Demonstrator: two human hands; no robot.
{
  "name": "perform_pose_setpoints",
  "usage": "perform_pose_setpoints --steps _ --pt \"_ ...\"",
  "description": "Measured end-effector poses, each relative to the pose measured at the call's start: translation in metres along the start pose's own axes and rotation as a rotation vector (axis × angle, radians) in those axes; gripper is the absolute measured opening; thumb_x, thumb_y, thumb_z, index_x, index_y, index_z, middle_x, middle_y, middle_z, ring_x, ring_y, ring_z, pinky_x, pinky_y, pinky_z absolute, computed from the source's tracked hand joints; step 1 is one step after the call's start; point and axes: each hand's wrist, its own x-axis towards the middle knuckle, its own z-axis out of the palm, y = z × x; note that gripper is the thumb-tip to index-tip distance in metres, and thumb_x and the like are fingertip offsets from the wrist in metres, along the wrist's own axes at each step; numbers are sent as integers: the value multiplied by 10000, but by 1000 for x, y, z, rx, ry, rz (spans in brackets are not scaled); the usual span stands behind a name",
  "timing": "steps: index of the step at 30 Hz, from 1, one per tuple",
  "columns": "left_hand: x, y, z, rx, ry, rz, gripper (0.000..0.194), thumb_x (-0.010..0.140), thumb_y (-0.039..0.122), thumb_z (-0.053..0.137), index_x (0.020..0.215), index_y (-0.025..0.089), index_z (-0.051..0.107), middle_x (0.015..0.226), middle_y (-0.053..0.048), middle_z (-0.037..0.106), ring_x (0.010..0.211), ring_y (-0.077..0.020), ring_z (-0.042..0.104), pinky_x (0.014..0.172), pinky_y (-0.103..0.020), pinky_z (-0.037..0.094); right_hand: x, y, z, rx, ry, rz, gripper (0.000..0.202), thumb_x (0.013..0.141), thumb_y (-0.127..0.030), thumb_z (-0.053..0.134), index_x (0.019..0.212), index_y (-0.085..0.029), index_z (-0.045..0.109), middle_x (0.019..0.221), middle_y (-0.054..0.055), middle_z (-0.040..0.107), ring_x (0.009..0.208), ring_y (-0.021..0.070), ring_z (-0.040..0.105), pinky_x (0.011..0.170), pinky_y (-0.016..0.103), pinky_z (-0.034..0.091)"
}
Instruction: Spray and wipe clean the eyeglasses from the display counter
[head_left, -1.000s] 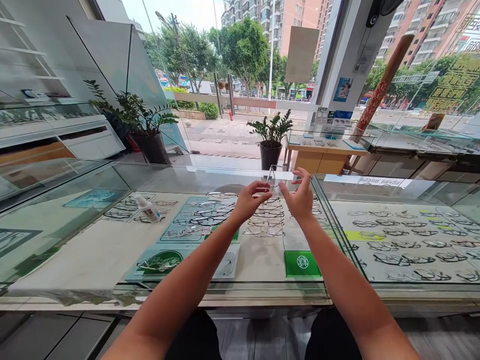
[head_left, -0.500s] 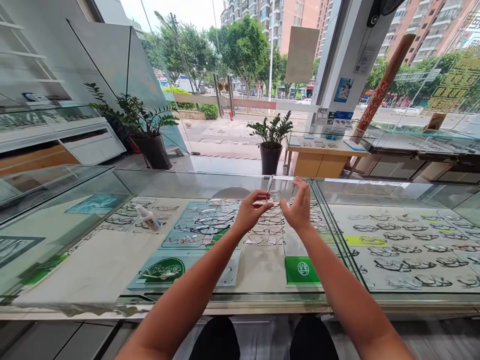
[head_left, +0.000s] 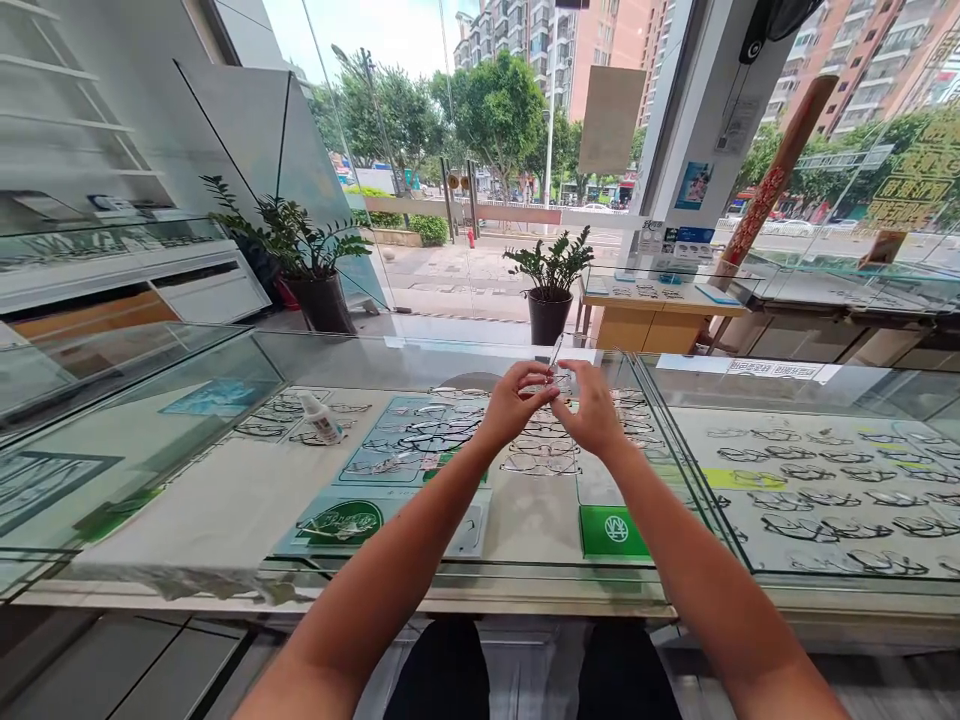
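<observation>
The green panel (head_left: pixel 616 530) with a round white emblem lies near the front edge of the glass-topped desk (head_left: pixel 525 577) and serves as the landmark. Beyond it and a little to its left, a pair of eyeglasses (head_left: pixel 556 352) is up between the two hands, with one thin arm of the frame pointing upward. The left hand (head_left: pixel 510 404), beyond the panel and to its left, has its thumb and fingers pinched narrow on the eyeglasses. The right hand (head_left: pixel 592 410), almost straight beyond the panel, has curved fingers with a narrow opening, their tips at the eyeglasses; whether they grip or only touch the frame, I cannot tell. To the panel's left and farther back, the middle rows of spectacles (head_left: pixel 541 460) are spread below the hands. Well to the left of the panel, more pairs sit on a light blue sheet (head_left: pixel 375 440), and nearer the front edge is a dark green oval sign (head_left: pixel 341 522) with a pair across it. Farther left still, a pale cloth (head_left: pixel 195 505) is draped over the desk's front edge, and a white bottle (head_left: pixel 321 418) is just beyond it. To the panel's right, past the glass divider, a separate section holds several rows of dark and clear frames (head_left: pixel 821 470), one over a yellow strip (head_left: pixel 716 478). Far beyond the panel, a potted plant (head_left: pixel 550 270) stands by the window.
</observation>
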Motion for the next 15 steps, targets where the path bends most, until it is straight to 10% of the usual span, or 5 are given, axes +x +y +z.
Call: perform_pose_setpoints --steps 15 --pt "2 -6 0 -134 -54 51 444 877 530 900 1125 189 760 1196 -102 731 1103 -251 752 1044 -462 617 -2 -1 9 159 -49 14 394 1035 -433 672 1369 -228 628 1336 167 737 1246 364 685 1088 582 571"
